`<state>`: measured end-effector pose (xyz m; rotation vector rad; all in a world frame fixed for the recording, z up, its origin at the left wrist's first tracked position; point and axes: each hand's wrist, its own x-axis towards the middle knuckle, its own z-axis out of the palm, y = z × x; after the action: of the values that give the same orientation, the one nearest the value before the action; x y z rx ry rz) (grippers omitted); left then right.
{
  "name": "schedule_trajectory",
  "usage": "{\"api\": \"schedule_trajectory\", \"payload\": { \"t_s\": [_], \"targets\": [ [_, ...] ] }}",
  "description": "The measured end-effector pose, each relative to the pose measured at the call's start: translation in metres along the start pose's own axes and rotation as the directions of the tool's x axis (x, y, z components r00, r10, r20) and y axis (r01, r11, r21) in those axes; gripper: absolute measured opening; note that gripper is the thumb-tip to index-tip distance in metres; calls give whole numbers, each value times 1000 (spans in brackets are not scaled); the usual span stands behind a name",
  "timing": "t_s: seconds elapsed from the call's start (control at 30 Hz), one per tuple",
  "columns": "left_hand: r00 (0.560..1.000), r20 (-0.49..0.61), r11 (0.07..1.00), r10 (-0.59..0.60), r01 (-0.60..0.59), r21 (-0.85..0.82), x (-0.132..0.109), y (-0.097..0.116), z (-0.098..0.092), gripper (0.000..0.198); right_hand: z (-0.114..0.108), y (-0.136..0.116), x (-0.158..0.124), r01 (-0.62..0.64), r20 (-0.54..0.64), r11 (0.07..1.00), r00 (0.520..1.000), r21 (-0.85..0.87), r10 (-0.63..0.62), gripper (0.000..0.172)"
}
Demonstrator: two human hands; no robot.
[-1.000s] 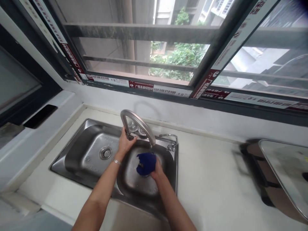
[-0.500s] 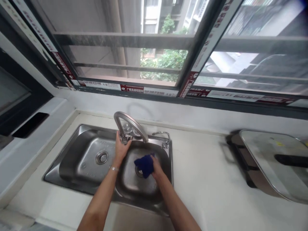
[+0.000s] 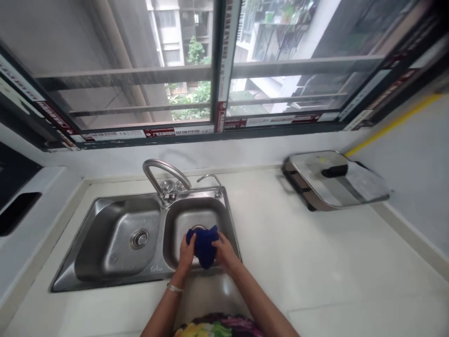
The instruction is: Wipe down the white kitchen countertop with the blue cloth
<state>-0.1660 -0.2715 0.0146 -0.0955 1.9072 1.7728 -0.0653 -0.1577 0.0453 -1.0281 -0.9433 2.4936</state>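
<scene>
A crumpled dark blue cloth (image 3: 204,245) is held between both hands above the right basin of the steel sink (image 3: 154,276). My left hand (image 3: 187,250), with a bracelet at the wrist, grips its left edge, thumb on top. On the opposite edge my right hand (image 3: 223,248) pinches the fabric. The cloth hangs down a little in the middle and partly covers the drain of the right basin. Behind the basins rises the curved faucet (image 3: 167,167), its lever (image 3: 171,197) at the base; no water stream shows.
A smaller thin tap (image 3: 211,178) stands at the sink's back right corner. On the counter (image 3: 280,252) to the right sits an electric pan with a glass lid (image 3: 326,180). A dark flat object (image 3: 19,211) lies on the left ledge. A window runs along the back.
My left hand has let go of the faucet base and now holds the cloth too. The cloth has come nearer to me, and the view has turned to the right.
</scene>
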Motion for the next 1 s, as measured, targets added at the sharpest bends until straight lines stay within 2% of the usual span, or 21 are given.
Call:
{"api": "schedule_trajectory", "payload": {
  "t_s": [0.1,0.2,0.3,0.33,0.37,0.43,0.53,0.6,0.67,0.77,0.83,0.93,0.97,1.0],
  "targets": [
    [988,-65,982,141,-131,138,0,10,-13,58,-18,0,-15,177,-188,969,960,-173,-209,46],
    [970,-27,947,243,-231,222,-5,22,-10,56,-31,-7,-30,259,-271,938,909,-229,-317,39],
    [976,155,975,154,-175,136,-13,31,9,65,-45,-20,-52,340,-339,888,833,-309,-437,33],
    [963,252,986,98,-129,109,-16,34,17,70,-50,-25,-62,362,-352,858,799,-365,-487,33],
    [932,360,990,45,-89,106,-19,36,25,75,-57,-29,-73,375,-352,821,767,-431,-536,34],
    [816,577,980,-34,-86,178,-27,38,44,79,-73,-40,-98,376,-335,741,715,-556,-614,39],
    [573,813,892,-106,-306,333,-45,36,77,58,-102,-55,-141,367,-376,707,651,-604,-660,40],
    [444,886,817,-131,-458,350,-62,30,103,42,-121,-66,-171,390,-434,716,597,-578,-675,37],
    [336,937,785,-99,-552,281,-82,24,133,34,-139,-78,-201,409,-463,701,542,-584,-701,36],
    [165,986,810,-12,-576,106,-118,21,179,31,-161,-94,-246,387,-411,610,483,-692,-773,39],
    [67,997,849,25,-528,14,-147,24,209,46,-173,-102,-272,385,-298,517,500,-764,-813,44],
    [-74,995,874,61,-478,-89,-198,31,246,89,-190,-102,-306,411,-110,398,569,-820,-815,49],
    [-139,989,860,57,-496,-119,-215,33,256,93,-197,-99,-316,416,-75,377,583,-827,-809,50],
    [-217,976,834,30,-533,-144,-232,35,264,88,-204,-95,-325,420,-63,369,585,-829,-809,50]
  ]
}}
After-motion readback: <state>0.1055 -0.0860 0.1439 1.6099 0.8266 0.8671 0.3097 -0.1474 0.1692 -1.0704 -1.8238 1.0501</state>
